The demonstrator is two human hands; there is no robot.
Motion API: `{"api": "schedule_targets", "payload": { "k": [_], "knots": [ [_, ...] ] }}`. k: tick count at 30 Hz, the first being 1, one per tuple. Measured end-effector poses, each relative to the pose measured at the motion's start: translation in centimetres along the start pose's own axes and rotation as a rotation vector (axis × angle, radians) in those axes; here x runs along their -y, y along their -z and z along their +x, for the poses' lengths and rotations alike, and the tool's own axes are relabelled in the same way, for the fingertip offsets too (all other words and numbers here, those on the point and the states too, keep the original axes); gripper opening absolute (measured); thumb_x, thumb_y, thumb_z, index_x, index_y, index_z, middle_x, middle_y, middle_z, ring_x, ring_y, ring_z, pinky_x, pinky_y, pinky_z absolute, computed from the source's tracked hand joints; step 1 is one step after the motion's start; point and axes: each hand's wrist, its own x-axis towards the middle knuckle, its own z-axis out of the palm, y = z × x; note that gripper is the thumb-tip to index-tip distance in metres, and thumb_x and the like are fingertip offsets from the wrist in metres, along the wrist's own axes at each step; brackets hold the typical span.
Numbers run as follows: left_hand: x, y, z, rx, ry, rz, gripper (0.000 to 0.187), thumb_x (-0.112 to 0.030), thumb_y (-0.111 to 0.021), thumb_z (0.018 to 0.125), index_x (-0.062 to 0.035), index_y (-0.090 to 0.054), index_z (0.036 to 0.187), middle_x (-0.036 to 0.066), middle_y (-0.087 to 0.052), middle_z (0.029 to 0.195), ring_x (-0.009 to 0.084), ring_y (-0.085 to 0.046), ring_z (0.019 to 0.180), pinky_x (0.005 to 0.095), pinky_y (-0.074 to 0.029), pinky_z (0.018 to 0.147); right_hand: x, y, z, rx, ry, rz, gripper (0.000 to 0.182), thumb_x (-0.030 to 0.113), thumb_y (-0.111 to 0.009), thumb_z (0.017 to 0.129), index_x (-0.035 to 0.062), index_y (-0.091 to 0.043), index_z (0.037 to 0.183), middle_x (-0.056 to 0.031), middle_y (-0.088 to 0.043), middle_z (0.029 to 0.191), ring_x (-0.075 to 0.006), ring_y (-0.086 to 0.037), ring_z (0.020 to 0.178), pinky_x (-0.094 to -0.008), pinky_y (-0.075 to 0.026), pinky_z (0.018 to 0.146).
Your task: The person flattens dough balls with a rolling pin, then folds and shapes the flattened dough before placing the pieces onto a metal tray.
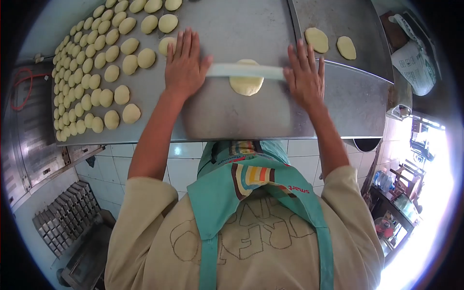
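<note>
A pale rolling pin (218, 70), slightly blurred, lies across a flattened round of dough (247, 87) on the metal table. My left hand (186, 70) rests flat over the pin's left end, fingers stretched forward and thumb out to the side. At the right end, my right hand (306, 76) lies palm down with its fingers extended. Neither hand wraps round the pin. Just beyond my left fingers is a dough ball (166, 45), partly covered by them. Two flattened dough pieces, one (316, 40) nearer and one (346, 48) farther right, lie past my right hand.
Rows of dough balls (111, 73) cover the left of the metal table (237, 116). A raised seam (293, 24) divides the table's right part. A printed plastic sack (414, 67) stands beyond the right edge. Stacked metal tins (63, 212) are at lower left.
</note>
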Motion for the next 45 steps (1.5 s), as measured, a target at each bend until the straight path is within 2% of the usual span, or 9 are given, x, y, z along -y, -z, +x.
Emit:
{"api": "schedule_targets", "payload": {
  "k": [5, 9, 13, 20, 26, 35, 38, 41, 45],
  "knots": [
    [-3.6, 3.8, -12.2, 0.12, 0.006, -0.106, 0.073, -0.049, -0.046, 0.108, -0.0067, -0.03, 0.165, 0.014, -0.031, 0.17, 0.0354, -0.028, 0.158, 0.0553, -0.02, 0.128, 3.0, 2.7, -10.9, 0.023, -0.019, 0.142, 0.059, 0.028, -0.066, 0.097, 0.0242, -0.05, 0.154, -0.0056, -0.046, 0.161, -0.033, -0.038, 0.151, -0.058, -0.024, 0.124],
    [-3.8, 4.1, -13.7, 0.148, 0.047, -0.185, 0.063, -0.037, -0.056, 0.106, -0.0097, -0.041, 0.161, 0.015, -0.045, 0.162, 0.0367, -0.037, 0.153, 0.0544, -0.024, 0.126, 2.6, 2.9, -11.4, 0.001, -0.036, 0.161, 0.056, 0.017, -0.074, 0.089, 0.0234, -0.058, 0.142, -0.004, -0.059, 0.143, -0.0313, -0.05, 0.138, -0.0557, -0.031, 0.116],
    [-2.0, 5.3, -12.4, 0.161, 0.004, -0.349, 0.057, -0.03, -0.061, 0.103, -0.0109, -0.049, 0.156, 0.014, -0.053, 0.156, 0.0385, -0.042, 0.149, 0.0549, -0.029, 0.124, 0.8, 4.5, -9.6, 0.047, 0.072, 0.166, 0.061, 0.018, -0.075, 0.088, 0.0247, -0.056, 0.146, -0.0038, -0.062, 0.135, -0.0317, -0.053, 0.134, -0.0554, -0.033, 0.114],
    [-0.8, 0.8, -0.9, -0.067, -0.014, 0.044, 0.054, -0.039, -0.045, 0.111, -0.0145, -0.044, 0.159, 0.009, -0.034, 0.17, 0.0342, -0.031, 0.156, 0.0549, -0.027, 0.126, 1.0, 0.8, -1.6, -0.087, -0.074, 0.022, 0.056, 0.044, -0.063, 0.101, 0.0288, -0.051, 0.153, -0.0063, -0.047, 0.152, -0.0268, -0.043, 0.143, -0.0577, -0.032, 0.116],
    [-2.1, 0.3, 2.3, -0.455, -0.013, -0.279, 0.049, -0.027, -0.06, 0.105, -0.0088, -0.053, 0.15, 0.016, -0.049, 0.154, 0.0337, -0.049, 0.14, 0.0523, -0.043, 0.111, 0.5, 3.0, -0.6, 0.161, -0.076, 0.11, 0.052, 0.04, -0.07, 0.098, 0.0285, -0.055, 0.146, -0.0065, -0.063, 0.127, -0.0288, -0.061, 0.118, -0.052, -0.045, 0.103],
    [-9.8, 0.1, -2.0, -0.03, 0.08, -0.526, 0.033, -0.014, -0.076, 0.09, -0.0059, -0.067, 0.12, 0.014, -0.064, 0.119, 0.0368, -0.054, 0.121, 0.0499, -0.046, 0.103, 2.0, 3.1, -2.1, -0.127, -0.118, 0.096, 0.05, 0.019, -0.073, 0.093, 0.0188, -0.058, 0.141, -0.0107, -0.063, 0.133, -0.0304, -0.061, 0.123, -0.0491, -0.05, 0.101],
    [-8.8, -0.1, -0.8, 0.018, -0.011, -0.607, 0.026, -0.009, -0.075, 0.089, -0.0053, -0.066, 0.113, 0.013, -0.065, 0.119, 0.0356, -0.059, 0.112, 0.0474, -0.048, 0.1, 4.6, 3.5, 0.3, -0.072, 0.098, 0.473, 0.049, 0.014, -0.075, 0.089, 0.0143, -0.062, 0.136, -0.0123, -0.058, 0.144, -0.0326, -0.057, 0.131, -0.0477, -0.049, 0.106],
    [-8.5, 2.2, 0.2, 0.339, 0.039, -0.81, 0.02, -0.003, -0.073, 0.089, -0.0045, -0.064, 0.107, 0.009, -0.068, 0.111, 0.0286, -0.066, 0.103, 0.0406, -0.052, 0.094, 7.2, 0.9, 2.5, 0.005, 0.243, 0.569, 0.043, 0.013, -0.077, 0.088, 0.0109, -0.065, 0.129, -0.0132, -0.064, 0.138, -0.0335, -0.061, 0.127, -0.045, -0.051, 0.103],
    [-6.7, 3.5, 0.1, 0.476, 0.17, -1.132, 0.022, 0.0, -0.07, 0.093, -0.0049, -0.06, 0.112, 0.006, -0.068, 0.105, 0.0181, -0.068, 0.1, 0.0332, -0.054, 0.089, 7.7, 4.9, 4.9, 0.485, 0.063, 0.815, 0.034, 0.012, -0.077, 0.091, 0.0045, -0.064, 0.121, -0.0119, -0.074, 0.109, -0.0322, -0.071, 0.102, -0.0425, -0.056, 0.091]
  ]
}}
